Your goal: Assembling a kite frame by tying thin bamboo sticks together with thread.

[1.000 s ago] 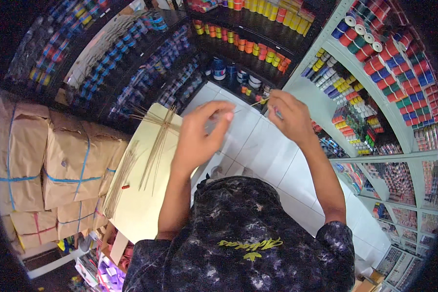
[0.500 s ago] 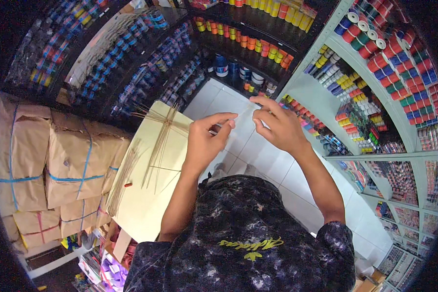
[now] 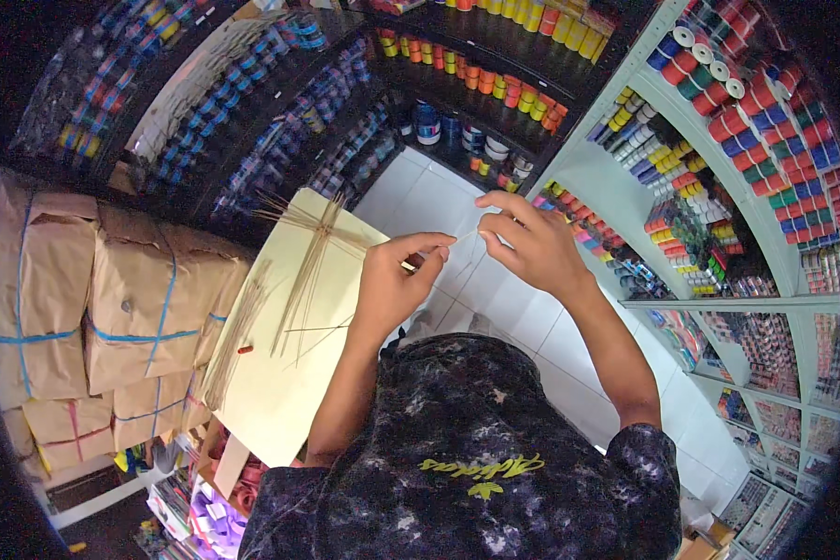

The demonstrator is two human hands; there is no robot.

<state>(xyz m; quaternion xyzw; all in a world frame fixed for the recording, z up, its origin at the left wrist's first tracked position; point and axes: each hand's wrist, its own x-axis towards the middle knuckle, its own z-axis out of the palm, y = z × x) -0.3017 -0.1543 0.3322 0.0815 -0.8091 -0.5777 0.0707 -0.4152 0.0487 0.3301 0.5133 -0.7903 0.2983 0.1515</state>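
My left hand (image 3: 397, 285) is raised over the right edge of the pale yellow board (image 3: 261, 401), thumb and forefinger pinched. A thin brown stick (image 3: 317, 329) runs out from behind it over the board and appears to be in its grip. My right hand (image 3: 541, 250) hovers just to the right, fingers curled toward the left fingertips. Between them is a faint thin strand, too fine to name. Crossed bundles of thin sticks (image 3: 315, 245) lie at the board's far end, with more along its left edge. A small red piece (image 3: 245, 350) rests on the board.
Brown paper parcels (image 3: 140, 299) tied with cord are stacked to the left. Dark shelves (image 3: 345, 93) of spools stand ahead, a pale green rack (image 3: 616, 187) of spools at right. White floor tiles (image 3: 523, 317) lie below my hands. Purple ribbon (image 3: 217, 513) sits low left.
My left hand has shifted slightly down, and the stick behind it has tilted. My right fingers have drawn a little closer together and toward the left hand.
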